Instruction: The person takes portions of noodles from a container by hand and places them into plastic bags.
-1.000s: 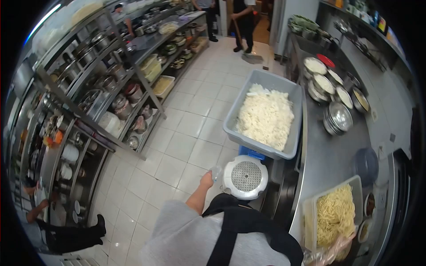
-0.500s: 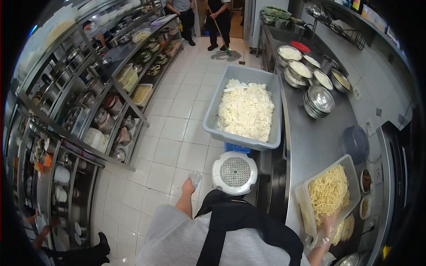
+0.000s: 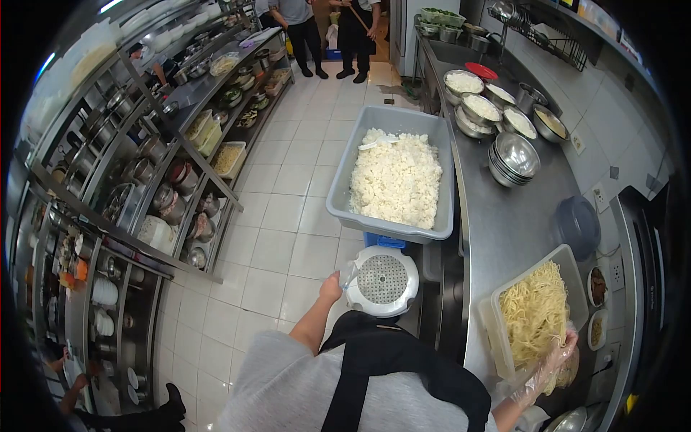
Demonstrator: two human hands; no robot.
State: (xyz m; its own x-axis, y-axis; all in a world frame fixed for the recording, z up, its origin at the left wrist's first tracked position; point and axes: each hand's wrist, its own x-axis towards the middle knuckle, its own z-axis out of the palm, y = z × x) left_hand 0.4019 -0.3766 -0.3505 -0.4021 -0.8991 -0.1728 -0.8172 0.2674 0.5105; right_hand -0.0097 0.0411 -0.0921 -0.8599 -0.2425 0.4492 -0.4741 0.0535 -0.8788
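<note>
Held low beside the round white stool (image 3: 381, 281), my left hand (image 3: 330, 287) is closed on a clear plastic bag (image 3: 349, 275). A clear plastic glove covers my right hand (image 3: 556, 358), which is at the near right edge of a translucent tub (image 3: 495, 338). Yellow noodles (image 3: 534, 309) fill that tub, and a few strands reach the pinched fingers of my right hand. Behind the gloved hand, partly hidden, are more bagged noodles (image 3: 568, 371).
A grey bin (image 3: 338, 205) of white rice (image 3: 396, 180) stands ahead. Rice-filled bowls (image 3: 464, 83) and stacked metal bowls (image 3: 515, 158) sit on the steel counter (image 3: 497, 223). Shelves (image 3: 216, 194) line the left. Two people (image 3: 356, 32) stand at the far end.
My left hand has moved right with the bag, up to the stool. My right hand has shifted from within the noodles to the tub's right edge. The far person's broom has been raised.
</note>
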